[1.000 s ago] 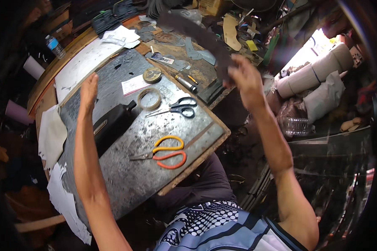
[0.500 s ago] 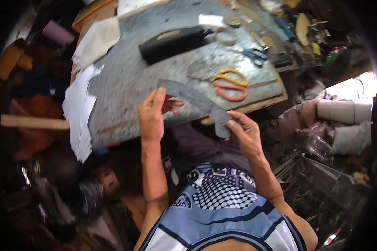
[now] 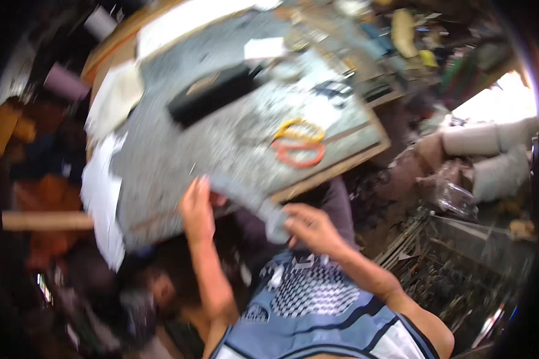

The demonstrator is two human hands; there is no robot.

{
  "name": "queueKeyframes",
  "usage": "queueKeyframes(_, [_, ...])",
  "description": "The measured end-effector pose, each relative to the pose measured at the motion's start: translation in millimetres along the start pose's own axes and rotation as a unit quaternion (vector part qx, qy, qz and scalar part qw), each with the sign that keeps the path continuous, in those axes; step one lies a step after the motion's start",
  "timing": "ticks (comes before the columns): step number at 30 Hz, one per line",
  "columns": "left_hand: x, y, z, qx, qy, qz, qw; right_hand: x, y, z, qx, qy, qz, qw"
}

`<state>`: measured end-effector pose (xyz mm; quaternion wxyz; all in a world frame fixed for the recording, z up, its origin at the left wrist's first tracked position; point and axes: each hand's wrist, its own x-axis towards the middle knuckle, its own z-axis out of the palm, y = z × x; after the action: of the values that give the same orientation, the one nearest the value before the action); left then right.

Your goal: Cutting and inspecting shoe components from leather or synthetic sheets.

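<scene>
A flat, curved grey template-like piece [image 3: 242, 194] spans between my hands at the front edge of the worktable, over my lap. It broadens and hooks at its right end. My right hand [image 3: 312, 228] pinches that wide end between thumb and fingers. At the narrow left end, my left hand [image 3: 197, 210] grips with thumb and fingertips, though motion blurs them. Beyond the piece, scissors [image 3: 298, 155] with one yellow and one orange handle loop lie on the table. Farther back rests a long black block-like object [image 3: 212, 96], its kind unclear.
White and cream sheets [image 3: 105, 197] hang over the left edge of the grey-topped worktable [image 3: 156, 173]. Dark-handled scissors [image 3: 335, 90], a white card [image 3: 265, 49] and clutter lie toward the far right. White rolls [image 3: 470, 143] stand at right; a wooden bar [image 3: 48, 221] juts out at left.
Both hands and the grey piece have come lower and nearer my body, shifting left in the picture. The view has turned, so the table and its things appear shifted left and down.
</scene>
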<state>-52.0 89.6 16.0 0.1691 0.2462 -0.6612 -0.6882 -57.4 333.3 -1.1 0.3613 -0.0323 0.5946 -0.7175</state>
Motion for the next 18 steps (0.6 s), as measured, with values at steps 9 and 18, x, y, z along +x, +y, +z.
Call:
queueKeyframes(9, [-25.8, 3.3, -20.6, -0.160, -0.121, 0.133, 0.971, -8.6, 26.9, 9.8, 0.312, -0.187, 0.141, 0.921])
queueKeyframes(18, [-13.6, 10.0, 6.9, 0.007, 0.008, 0.020, 1.000, -5.9, 2.2, -6.9, 0.016, 0.024, 0.046, 0.999])
